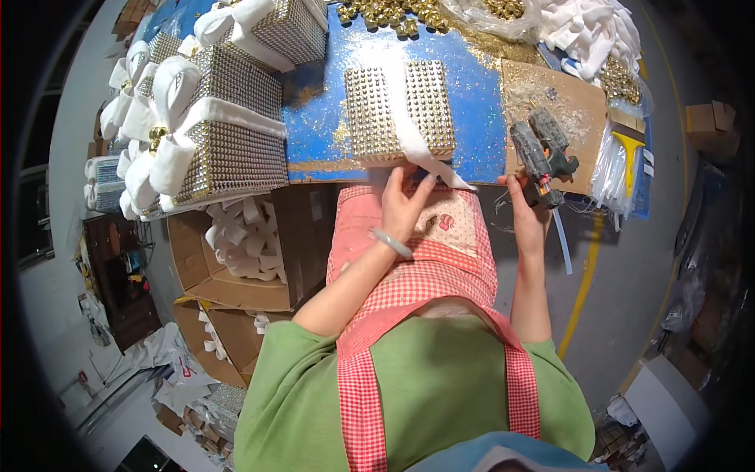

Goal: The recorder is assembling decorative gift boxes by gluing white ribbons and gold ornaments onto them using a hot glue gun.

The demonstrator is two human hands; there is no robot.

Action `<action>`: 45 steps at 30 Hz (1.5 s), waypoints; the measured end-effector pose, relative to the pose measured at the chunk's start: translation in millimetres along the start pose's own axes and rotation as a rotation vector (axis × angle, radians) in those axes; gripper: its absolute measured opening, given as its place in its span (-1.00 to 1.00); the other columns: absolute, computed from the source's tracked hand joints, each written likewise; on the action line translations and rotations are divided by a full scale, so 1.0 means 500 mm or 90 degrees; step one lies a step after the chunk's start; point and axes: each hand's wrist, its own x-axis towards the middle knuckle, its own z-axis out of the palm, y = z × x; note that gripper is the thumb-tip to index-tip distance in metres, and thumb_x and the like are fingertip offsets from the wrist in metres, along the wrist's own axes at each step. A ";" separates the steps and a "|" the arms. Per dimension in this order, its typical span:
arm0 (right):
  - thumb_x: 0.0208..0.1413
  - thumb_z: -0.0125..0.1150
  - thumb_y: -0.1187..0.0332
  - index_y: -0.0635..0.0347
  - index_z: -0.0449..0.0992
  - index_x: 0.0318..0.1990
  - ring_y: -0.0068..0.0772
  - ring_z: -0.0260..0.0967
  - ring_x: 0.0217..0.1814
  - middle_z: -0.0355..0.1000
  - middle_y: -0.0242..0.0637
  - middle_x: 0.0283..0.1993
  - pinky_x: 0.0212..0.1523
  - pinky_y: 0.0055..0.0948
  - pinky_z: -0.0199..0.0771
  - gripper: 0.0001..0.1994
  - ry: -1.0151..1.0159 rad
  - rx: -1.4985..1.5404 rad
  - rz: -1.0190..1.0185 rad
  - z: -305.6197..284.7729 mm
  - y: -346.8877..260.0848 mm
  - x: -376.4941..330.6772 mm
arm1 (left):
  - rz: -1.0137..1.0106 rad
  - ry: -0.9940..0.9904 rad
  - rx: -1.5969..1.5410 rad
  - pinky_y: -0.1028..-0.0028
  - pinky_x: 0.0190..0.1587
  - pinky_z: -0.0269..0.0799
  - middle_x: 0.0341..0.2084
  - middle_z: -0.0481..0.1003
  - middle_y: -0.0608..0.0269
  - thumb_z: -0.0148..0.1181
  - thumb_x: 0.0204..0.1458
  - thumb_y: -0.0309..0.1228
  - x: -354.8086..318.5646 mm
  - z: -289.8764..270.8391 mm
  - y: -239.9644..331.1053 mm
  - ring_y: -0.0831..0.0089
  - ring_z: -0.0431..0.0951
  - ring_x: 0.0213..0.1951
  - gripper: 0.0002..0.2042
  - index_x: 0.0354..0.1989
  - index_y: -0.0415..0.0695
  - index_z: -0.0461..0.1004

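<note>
A blue, glitter-strewn worktop (480, 102) spreads before the person, who wears a checked apron (409, 283) over a green shirt (440, 377). Below its left part stands an open carton (228, 293) with white bows (244, 244) inside. On the left of the worktop are studded boxes (244, 157) trimmed with white bows; on the right lies a cardboard sheet (515, 82), with a white heap of fabric (590, 31) beyond it. In the middle, at the near edge, sits the studded box (366, 110), a white ribbon (403, 118) running over its top and down past its near side, the loose end slanting right. The left hand (403, 211) is at that near side, thumb and fingers bent and slightly parted, the tips just under the box and beside the ribbon; whether they pinch it cannot be told. The right hand (531, 216) has its fingers closed on the dark glue gun (531, 149), partly hidden behind it, to the right of the box and apart from it. A pale glue stick (563, 242) hangs from the gun's near end. Smallest are the gold bells (405, 23), piled beyond the box.
</note>
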 end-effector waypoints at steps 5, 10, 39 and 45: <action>0.20 0.09 0.34 0.22 0.45 -0.23 -0.60 0.37 -0.20 0.50 -0.38 -0.28 -0.10 -0.50 0.33 -0.86 0.008 -0.005 -0.012 -0.007 0.016 0.000 | -0.165 -0.097 -0.223 0.52 -0.21 0.37 -0.27 0.49 0.27 0.00 0.19 -0.34 0.005 0.017 0.031 0.58 0.41 -0.34 -0.80 -0.16 -0.23 0.38; 0.19 0.09 0.37 0.24 0.44 -0.25 -0.62 0.39 -0.23 0.50 -0.39 -0.31 -0.14 -0.53 0.35 -0.88 -0.024 0.009 -0.028 0.000 0.010 0.001 | -0.488 -0.405 -0.913 0.58 -0.62 0.15 -0.77 0.09 0.45 -0.30 0.26 -0.33 -0.035 -0.018 0.076 0.66 0.07 -0.78 -0.79 -0.41 -0.08 0.18; 0.00 0.27 0.44 0.20 0.34 -0.21 -0.40 0.37 -0.47 0.40 -0.28 -0.46 -0.43 -0.42 0.37 -0.76 -0.137 -0.072 -0.338 0.145 0.011 -0.102 | -0.139 -0.177 -0.073 0.62 -0.33 0.43 -0.39 0.50 0.33 0.02 0.18 -0.32 0.040 -0.051 0.096 0.63 0.48 -0.38 -0.77 -0.13 -0.21 0.46; 0.11 0.17 0.48 0.26 0.35 -0.11 -0.50 0.47 -0.34 0.48 -0.22 -0.27 -0.30 -0.50 0.48 -0.78 -0.173 0.075 -0.118 0.114 0.019 -0.107 | -0.207 -0.166 -0.146 0.50 -0.21 0.48 -0.27 0.52 0.22 0.06 0.15 -0.29 0.013 -0.057 0.097 0.51 0.53 -0.27 -0.70 -0.06 -0.25 0.43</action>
